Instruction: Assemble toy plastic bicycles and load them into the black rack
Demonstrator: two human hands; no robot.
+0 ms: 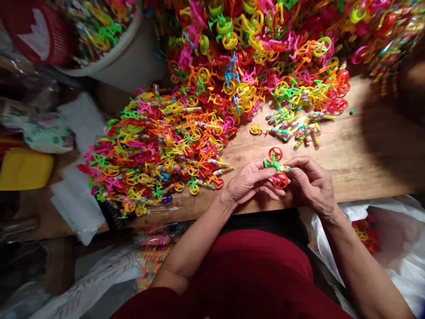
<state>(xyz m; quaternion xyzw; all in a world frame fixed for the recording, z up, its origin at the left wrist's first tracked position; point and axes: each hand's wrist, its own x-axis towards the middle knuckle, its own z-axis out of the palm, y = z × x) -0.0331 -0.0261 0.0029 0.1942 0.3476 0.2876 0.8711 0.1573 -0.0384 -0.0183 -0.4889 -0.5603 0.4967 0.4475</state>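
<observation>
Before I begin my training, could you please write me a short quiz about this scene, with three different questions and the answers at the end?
1. True or false: the left hand holds a toy with a green frame, and the right hand is close to it.

2. Choose one. The wheels of this toy are:
A) blue
B) red
C) yellow

3. Fill in the missing word: the large pale bucket is on the person's ____ side.

Key: 1. True. 2. B. 3. Left.
</observation>
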